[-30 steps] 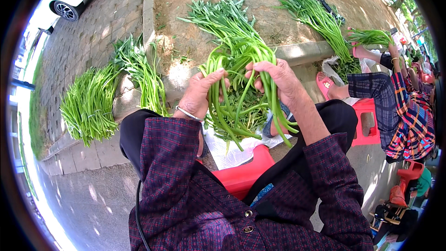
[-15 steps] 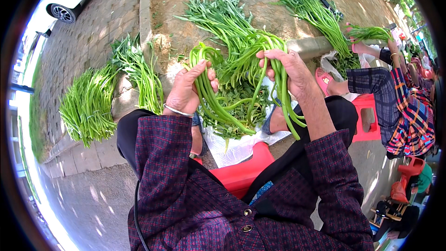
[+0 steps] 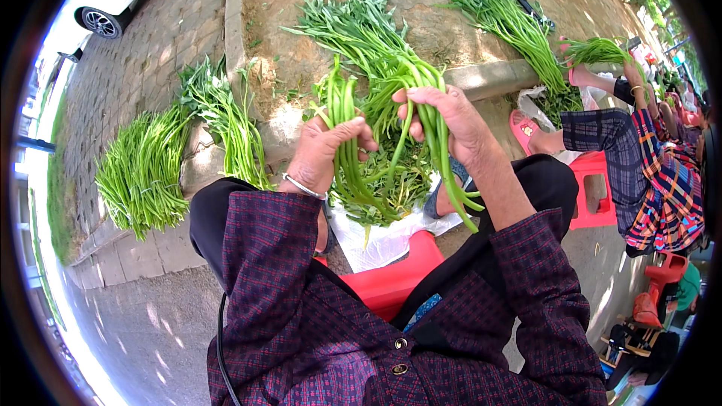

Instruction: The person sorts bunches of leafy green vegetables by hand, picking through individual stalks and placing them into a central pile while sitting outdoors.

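My left hand [image 3: 325, 152] is closed round a bundle of long green stems, which look like water spinach [image 3: 347, 116]. These stems bend over above the fist, and their ends hang down below it. Close by on the right, my right hand [image 3: 460, 126] grips a second bunch of stems [image 3: 440, 154], with thumb and forefinger pinched near the top. Beneath both hands, a heap of loose leaves and stems [image 3: 395, 180] lies on white plastic sheeting [image 3: 365, 244] between my feet. A leafy pile of the same greens [image 3: 353, 26] lies just beyond.
To the left are a thick tied bundle [image 3: 143, 173] and a looser bunch [image 3: 226, 120]. Another pile [image 3: 511, 30] lies far right, by the curb. A person in plaid [image 3: 654, 173] sits at right beside a red stool [image 3: 593, 188]. Another red stool [image 3: 395, 274] is under me.
My hands have come closer together. The left has moved right and slightly down with its stems, more upright now; the right has shifted a little left with its bunch.
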Motion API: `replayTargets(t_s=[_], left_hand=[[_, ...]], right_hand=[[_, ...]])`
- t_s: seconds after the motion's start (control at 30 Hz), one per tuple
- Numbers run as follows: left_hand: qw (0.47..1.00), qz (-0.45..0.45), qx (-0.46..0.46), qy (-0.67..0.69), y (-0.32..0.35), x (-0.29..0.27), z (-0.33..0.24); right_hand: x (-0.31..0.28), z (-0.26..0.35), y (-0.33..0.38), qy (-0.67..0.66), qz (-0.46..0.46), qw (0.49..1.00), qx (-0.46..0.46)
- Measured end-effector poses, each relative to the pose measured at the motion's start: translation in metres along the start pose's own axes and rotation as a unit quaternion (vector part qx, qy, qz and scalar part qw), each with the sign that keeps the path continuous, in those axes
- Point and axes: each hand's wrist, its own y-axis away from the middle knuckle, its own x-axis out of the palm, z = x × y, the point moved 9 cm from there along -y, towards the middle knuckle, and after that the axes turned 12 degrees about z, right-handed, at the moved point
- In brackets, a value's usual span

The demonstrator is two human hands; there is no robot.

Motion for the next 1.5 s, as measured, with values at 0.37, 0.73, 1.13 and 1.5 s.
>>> replayTargets(t_s=[0.37, 0.73, 1.13, 1.5], left_hand=[[0.991, 0.117, -0.021, 0.06, -0.001, 0.033, 0.011], [0.99, 0.057, 0.066, 0.107, 0.001, 0.003, -0.021], [0.993, 0.036, 0.023, 0.109, 0.003, -0.003, -0.012], [0.997, 0.048, -0.064, -0.002, -0.003, 0.021, 0.031]], right_hand=[[0.007, -0.009, -0.004, 0.058, 0.017, 0.998, 0.005], [-0.029, 0.019, 0.004, -0.029, -0.023, 0.998, -0.053], [-0.022, 0.033, 0.005, -0.117, 0.081, 0.986, -0.082], [-0.002, 0.008, -0.005, -0.005, 0.024, 0.999, -0.028]])
